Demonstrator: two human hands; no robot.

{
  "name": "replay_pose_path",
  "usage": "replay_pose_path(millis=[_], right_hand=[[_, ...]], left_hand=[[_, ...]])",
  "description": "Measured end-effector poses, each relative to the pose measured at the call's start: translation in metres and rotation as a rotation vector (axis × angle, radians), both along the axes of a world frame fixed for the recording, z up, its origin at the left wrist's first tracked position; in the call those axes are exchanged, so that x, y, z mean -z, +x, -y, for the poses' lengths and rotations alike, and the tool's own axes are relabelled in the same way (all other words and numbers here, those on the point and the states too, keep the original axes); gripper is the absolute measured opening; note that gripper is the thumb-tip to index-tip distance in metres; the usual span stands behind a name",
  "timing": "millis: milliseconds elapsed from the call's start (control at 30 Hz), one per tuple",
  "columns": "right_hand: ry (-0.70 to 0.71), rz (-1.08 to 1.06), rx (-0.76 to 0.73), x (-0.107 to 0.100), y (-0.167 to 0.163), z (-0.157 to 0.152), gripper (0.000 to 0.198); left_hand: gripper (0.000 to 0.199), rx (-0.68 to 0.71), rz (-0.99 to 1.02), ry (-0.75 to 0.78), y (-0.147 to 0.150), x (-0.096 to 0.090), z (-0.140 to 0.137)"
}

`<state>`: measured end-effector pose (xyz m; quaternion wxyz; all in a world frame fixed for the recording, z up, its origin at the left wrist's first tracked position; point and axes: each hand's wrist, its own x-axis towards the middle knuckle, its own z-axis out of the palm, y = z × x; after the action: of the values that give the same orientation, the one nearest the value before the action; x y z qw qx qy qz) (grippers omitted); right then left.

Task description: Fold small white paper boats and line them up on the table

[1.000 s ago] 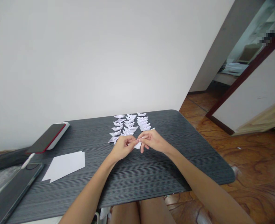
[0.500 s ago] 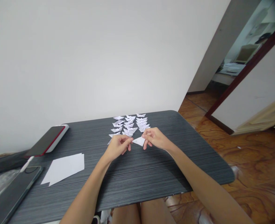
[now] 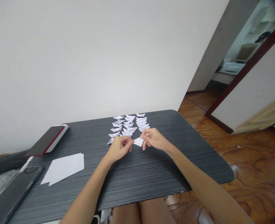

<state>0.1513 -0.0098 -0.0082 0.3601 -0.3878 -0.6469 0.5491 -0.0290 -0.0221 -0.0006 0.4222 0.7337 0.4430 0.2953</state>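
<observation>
Scanning from the left, I find a dark phone (image 3: 18,193) along the near left, a red-edged device (image 3: 46,140) farther off, then overlapping white sheets (image 3: 66,168) well apart from the left hand (image 3: 120,148). That hand's grip is closed to a fingertip pinch on the left corner of a small folded paper (image 3: 138,142), held just on the near side of three columns of paper boats (image 3: 128,124). The right hand (image 3: 154,139) pinches its right edge between thumb and fingers. I have room toward the desk's (image 3: 156,180) near edge, and more stretching right to its rounded corners.
</observation>
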Motion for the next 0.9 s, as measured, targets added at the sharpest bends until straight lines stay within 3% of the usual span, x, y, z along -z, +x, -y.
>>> replay_pose_path(millis=[300, 500, 633, 900], right_hand=[[0.019, -0.017, 0.044, 0.004, -0.004, 0.000, 0.014], [0.070, -0.061, 0.005, 0.000, -0.003, -0.001, 0.017], [0.161, -0.067, 0.014, 0.001, -0.004, 0.000, 0.017], [0.212, -0.011, 0.032, 0.001, -0.011, 0.007, 0.015]], left_hand=[[0.026, -0.074, 0.138, -0.066, 0.005, 0.006, 0.001], [0.028, -0.001, 0.166, -0.118, 0.002, 0.003, 0.000], [0.031, -0.013, 0.230, -0.172, 0.004, -0.001, 0.001], [0.032, -0.020, 0.262, -0.244, 0.005, -0.001, 0.001]])
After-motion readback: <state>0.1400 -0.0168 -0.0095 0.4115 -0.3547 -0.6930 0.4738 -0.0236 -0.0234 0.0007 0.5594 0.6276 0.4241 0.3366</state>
